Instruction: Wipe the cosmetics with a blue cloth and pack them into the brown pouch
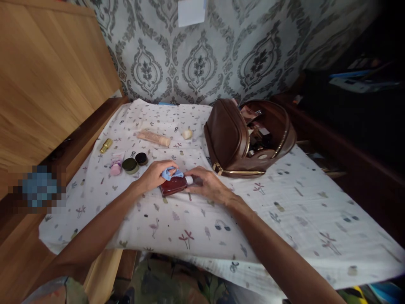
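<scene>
A dark red bottle point(173, 186) with a white cap point(189, 180) lies on its side, low over or on the patterned cloth. My left hand point(155, 174) is closed on a small blue cloth point(172, 173), which presses against the bottle's upper side. At the cap end, my right hand point(207, 184) grips the bottle between thumb and fingers. Just left of my left hand are a dark green jar point(130, 166) and a smaller black-lidded jar point(141, 158). A pink and purple little container point(116, 164) stands beside them.
An open brown cosmetic bag point(226, 135) full of makeup items stands at the right. A beige tube point(154, 137), a cream-coloured small jar point(187, 134) and a gold item point(106, 145) lie farther back on the white patterned cloth point(202, 236). A wooden panel point(57, 63) rises at left.
</scene>
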The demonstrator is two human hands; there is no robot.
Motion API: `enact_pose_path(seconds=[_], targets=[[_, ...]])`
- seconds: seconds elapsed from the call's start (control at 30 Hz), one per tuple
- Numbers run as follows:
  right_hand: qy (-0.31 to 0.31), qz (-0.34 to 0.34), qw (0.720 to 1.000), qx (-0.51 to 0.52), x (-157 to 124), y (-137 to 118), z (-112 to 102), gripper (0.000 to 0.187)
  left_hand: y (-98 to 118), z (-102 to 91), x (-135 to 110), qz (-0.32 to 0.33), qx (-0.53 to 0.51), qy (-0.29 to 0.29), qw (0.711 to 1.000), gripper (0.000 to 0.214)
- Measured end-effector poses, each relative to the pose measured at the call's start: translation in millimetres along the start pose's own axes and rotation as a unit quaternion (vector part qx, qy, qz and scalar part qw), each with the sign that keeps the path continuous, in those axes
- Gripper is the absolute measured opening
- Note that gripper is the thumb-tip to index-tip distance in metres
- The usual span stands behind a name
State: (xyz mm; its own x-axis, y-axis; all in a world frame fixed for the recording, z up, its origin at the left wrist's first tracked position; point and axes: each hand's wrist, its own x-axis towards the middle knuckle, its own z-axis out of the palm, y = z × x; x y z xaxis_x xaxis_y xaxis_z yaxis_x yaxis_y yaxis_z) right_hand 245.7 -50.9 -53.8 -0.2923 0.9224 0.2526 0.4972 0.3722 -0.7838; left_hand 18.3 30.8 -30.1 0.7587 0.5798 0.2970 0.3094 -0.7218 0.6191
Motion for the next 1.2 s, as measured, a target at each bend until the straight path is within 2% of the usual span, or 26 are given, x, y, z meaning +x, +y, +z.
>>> enact_pose_path(seconds=[0.13, 0.27, 0.4, 0.53, 0.6, 0.7, 0.8, 0.87, 0.9, 0.97, 1.03, 1.07, 1.13, 1.2], targets=[[-0.009, 0.005, 1.000, -0.002, -1, -2, 3, 0.038, 0, 1.3, 0, -0.002, -0.006, 0.006, 1.000, 0.020], [0.000, 0.027, 1.000, -0.008, -2, 0, 0, 0.039, 3, -0.4, -1, 0.035, 0.004, -0.014, 0.999, 0.020], [0.044, 0.046, 0.998, -0.016, -1, 2, -5, 0.038, 5, -5.1, -2, 0.055, 0.052, -0.006, 0.997, 0.020], [0.101, 0.050, 0.993, -0.024, 0, -1, -7, 0.031, 1, -9.7, -2, 0.031, 0.085, 0.030, 0.995, 0.020], [0.114, 0.056, 0.992, -0.026, 0, -3, -5, 0.031, -2, -9.3, -2, 0.026, 0.092, 0.028, 0.995, 0.021], [0.105, 0.066, 0.992, -0.033, -3, -8, -2, 0.031, -3, -4.4, -2, 0.033, 0.095, 0.012, 0.995, 0.030], [0.066, 0.064, 0.991, -0.100, -14, -17, -7, 0.030, -3, 2.6, -3, 0.041, 0.104, 0.006, 0.994, 0.032], [0.071, 0.037, 0.983, -0.168, -25, -27, -19, 0.027, -4, 5.8, -4, 0.048, 0.116, 0.003, 0.992, 0.029], [0.093, 0.016, 0.978, -0.186, -32, -32, -28, 0.023, -4, 6.7, -5, 0.052, 0.121, 0.004, 0.991, 0.029], [0.188, -0.016, 0.966, -0.175, -44, -42, -52, 0.019, -6, 7.3, -5, 0.058, 0.127, 0.010, 0.990, 0.029], [0.275, -0.022, 0.941, -0.197, -55, -46, -81, 0.023, -10, 7.4, -4, 0.057, 0.132, 0.013, 0.990, 0.031], [0.290, -0.007, 0.930, -0.227, -59, -45, -94, 0.027, -12, 7.7, -4, 0.051, 0.136, 0.011, 0.989, 0.034], [0.259, 0.034, 0.924, -0.280, -66, -39, -117, 0.034, -17, 9.4, -5, 0.040, 0.139, 0.007, 0.989, 0.043], [0.212, 0.063, 0.923, -0.313, -71, -28, -132, 0.039, -27, 12.5, -11, 0.034, 0.140, 0.009, 0.990, 0.054]])
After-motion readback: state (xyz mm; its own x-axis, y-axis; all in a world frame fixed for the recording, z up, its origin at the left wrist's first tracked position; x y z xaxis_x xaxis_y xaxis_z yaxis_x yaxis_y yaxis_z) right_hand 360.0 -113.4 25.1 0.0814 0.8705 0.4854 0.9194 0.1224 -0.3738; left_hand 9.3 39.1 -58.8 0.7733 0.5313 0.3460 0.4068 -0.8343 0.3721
